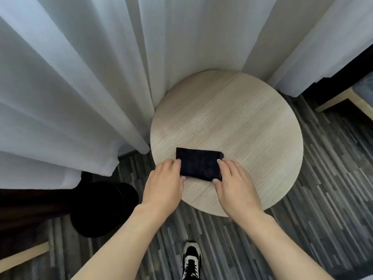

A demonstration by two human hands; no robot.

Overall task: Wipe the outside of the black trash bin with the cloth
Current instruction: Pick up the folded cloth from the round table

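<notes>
On the round wooden worktop (238, 118), near its front-left edge, lies a folded black cloth (198, 165), flat, long side running left-right. Left hand (162, 185) sits at the cloth's left end, fingertips on its edge, thumb at the lower-left corner; palm overhangs the worktop rim. Right hand (235, 184) sits at the right end, fingers on the right edge, thumb pressing the lower-right corner. Both hands pinch or press the cloth ends with fingers partly curled; cloth not lifted off the surface. Can't tell whether either hand has a true grip or is just pressing down.

Black trash bin (105, 209) stands on the floor, left of and below the worktop, just beside the left forearm. Its far-left side merges into dark shadow under the curtain, so that edge is unclear. Bin and cloth are well apart.

White sheer curtain (80, 77) hangs behind and left, folds touching the worktop's back rim and reaching down close to the bin's top. Rest of the worktop surface is bare beyond the cloth. Striped grey carpet (323, 188) is open to the right and front of the worktop. One black-and-white sneaker (191, 259) stands on the carpet between the forearms. Light wooden furniture edge (343, 102) shows at upper right, another wooden strip (24, 253) at lower left near the bin.
</notes>
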